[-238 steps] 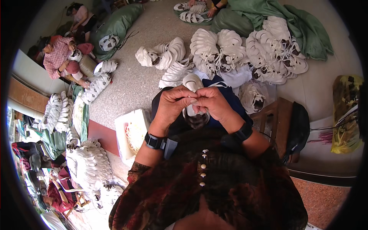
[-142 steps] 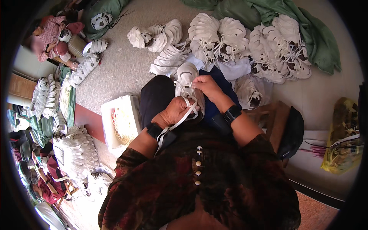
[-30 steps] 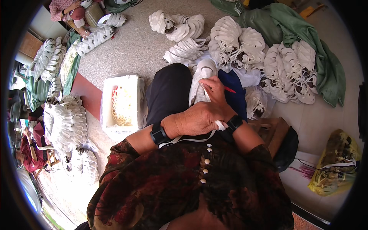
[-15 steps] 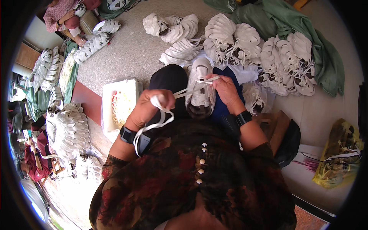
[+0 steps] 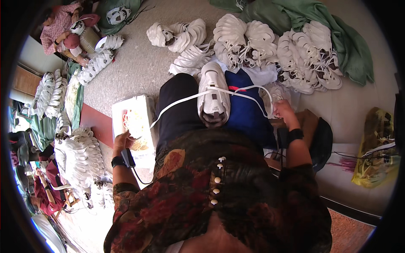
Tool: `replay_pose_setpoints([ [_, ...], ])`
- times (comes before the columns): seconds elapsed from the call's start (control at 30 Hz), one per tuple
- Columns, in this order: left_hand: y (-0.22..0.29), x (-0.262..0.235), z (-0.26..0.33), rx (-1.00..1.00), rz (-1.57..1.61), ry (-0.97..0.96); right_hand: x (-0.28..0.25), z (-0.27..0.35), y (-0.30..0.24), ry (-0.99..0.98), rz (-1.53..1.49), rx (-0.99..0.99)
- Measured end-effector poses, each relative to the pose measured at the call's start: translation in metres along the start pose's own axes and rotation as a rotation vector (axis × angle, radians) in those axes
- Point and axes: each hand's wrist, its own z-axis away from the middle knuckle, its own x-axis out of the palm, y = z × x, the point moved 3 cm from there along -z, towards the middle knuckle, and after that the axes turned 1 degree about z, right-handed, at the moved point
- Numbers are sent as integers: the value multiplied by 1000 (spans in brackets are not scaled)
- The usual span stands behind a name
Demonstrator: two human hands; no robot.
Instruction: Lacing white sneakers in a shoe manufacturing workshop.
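Left hand: we are seeing the left hand (image 5: 123, 141) stretched out to the person's left, over the near edge of a white box (image 5: 134, 122); its fingers are pinching one end of the lace (image 5: 181, 101).
Right hand: the right hand (image 5: 283, 110) is reaching out to the right, beside the blue cloth (image 5: 247, 111); its fingers are curling closed around the other end of the lace.
Wrists: both are wearing dark bands; a thin cable is hanging from the left one.
Shoe: a white shoe (image 5: 213, 99) is lying on the person's lap, toe pointing away, between the dark trouser leg and the blue cloth.
Lace: the flat white lace is crossing the shoe and running taut to the left hand, looping in an arc to the right hand.
Surroundings: heaps of white shoes (image 5: 270, 46) are lying on the floor beyond the knees, part on a green cloth (image 5: 346, 46); more shoes are stacked at the far left.
Hard to make out: we cannot tell which eyelets the lace is passing through, and the patterned blouse is hiding both upper arms.
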Motion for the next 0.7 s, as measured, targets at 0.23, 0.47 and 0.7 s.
replay_pose_setpoints([
  [0.23, 161, 262, 76, 975, -867, -42, 79, 48, -139, 161, 467, -802],
  [0.47, 168, 402, 83, 1107, -1113, -329, 168, 13, -159, -161, 746, -791],
  [0.7, 194, 410, 82, 1515, -1280, -115, 155, 13, -175, -80, 867, -1001],
])
